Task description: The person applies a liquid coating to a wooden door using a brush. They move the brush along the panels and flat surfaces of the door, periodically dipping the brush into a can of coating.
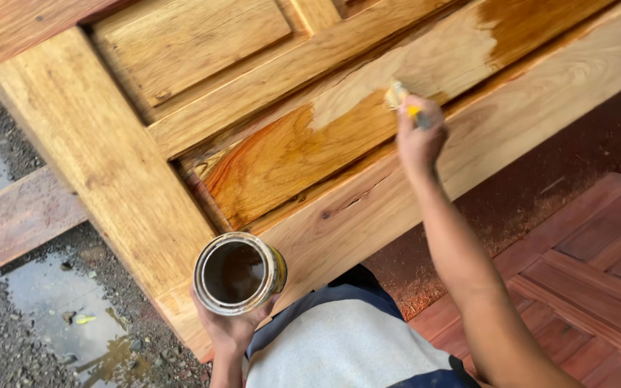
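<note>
My left hand (230, 327) grips an open round metal can (238, 273) from below; dark brown liquid fills part of it. My right hand (420, 140) is closed around a small paintbrush (399, 95) with a yellow handle, its pale bristles pressed on a recessed panel of a large wooden door (102, 158) lying flat. The panel is wet and dark amber at its left end (282, 158) and at the far right, with a pale, dry stretch between them where the brush rests.
A wooden beam (16, 219) supports the door at the left over wet gravel with a puddle (59, 302). A reddish panelled door (591, 266) lies on the ground at the right, with sawdust beside it. My grey-and-blue clothing (346, 345) shows below.
</note>
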